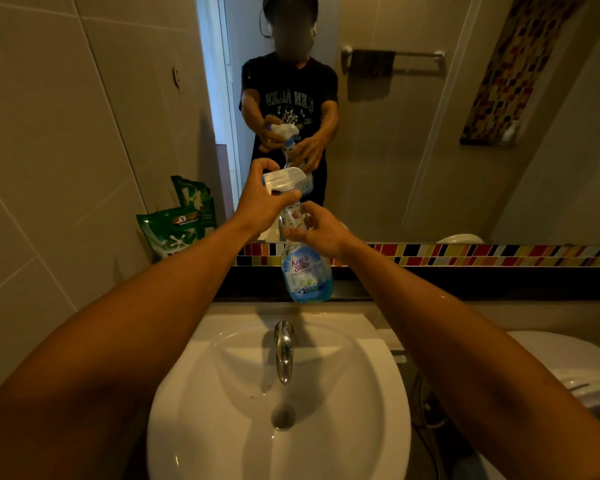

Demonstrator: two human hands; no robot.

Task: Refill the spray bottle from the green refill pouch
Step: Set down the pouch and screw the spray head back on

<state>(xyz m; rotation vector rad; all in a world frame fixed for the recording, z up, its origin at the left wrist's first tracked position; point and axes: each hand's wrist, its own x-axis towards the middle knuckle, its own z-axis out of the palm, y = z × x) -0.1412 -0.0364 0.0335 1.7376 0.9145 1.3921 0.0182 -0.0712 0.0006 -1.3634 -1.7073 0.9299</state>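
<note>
A clear spray bottle [306, 271] with a blue label and a little blue liquid at its bottom stands on the dark ledge behind the sink. My right hand [317, 230] wraps its neck. My left hand [264, 199] grips the white spray head [284, 180] at the bottle's top. The green refill pouch [174, 232] leans against the tiled wall at the left end of the ledge, apart from both hands.
A white sink [222, 393] with a chrome tap [283, 351] lies below the ledge. The mirror [413, 133] behind the ledge reflects a person and a towel rail. A band of coloured mosaic tiles [482, 254] runs under the mirror. A toilet [582, 372] stands at the right.
</note>
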